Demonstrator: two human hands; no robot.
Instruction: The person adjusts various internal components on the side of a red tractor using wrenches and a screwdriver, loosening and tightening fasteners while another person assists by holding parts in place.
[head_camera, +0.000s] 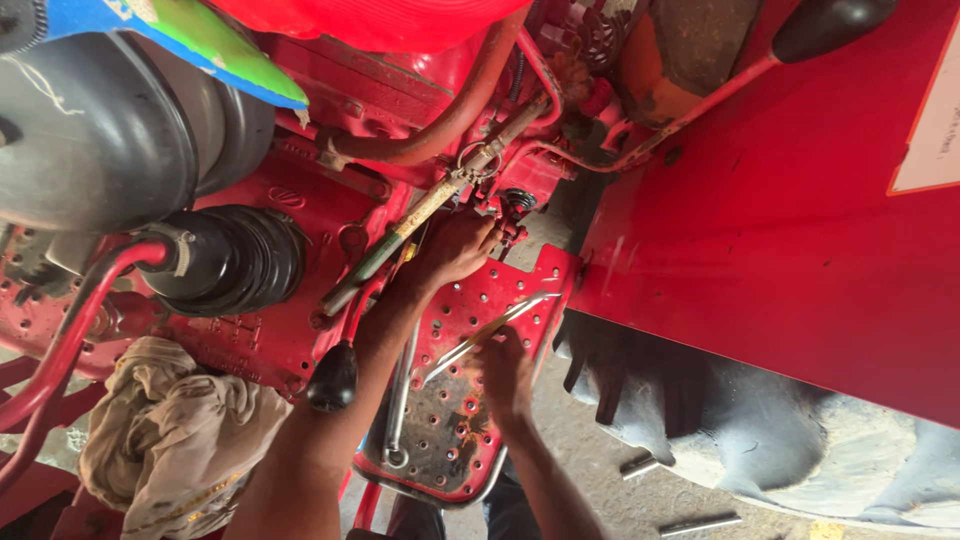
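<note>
Seen from above, under a red tractor: red fender panel (760, 230) filling the right side, big lugged rear tyre (760, 430) below it, grey concrete floor (590, 450) with two loose metal pins (700, 523) lying near the tyre. Red perforated footplate (470, 400) in the middle, greasy and worn, a ring spanner (397, 410) lying along its left edge. Left hand (455, 245) reaching up past the footplate's top edge into the linkage by a small spring (517, 200), fingers curled there; what they grip cannot be told. Right hand (505, 370) over the footplate, closed on a slim metal rod (480, 335) slanting up to the right. Black ribbed rubber boot (235, 260) and black-knobbed lever (333, 375) at left, dirty cloth (170, 430) bunched below.
</note>
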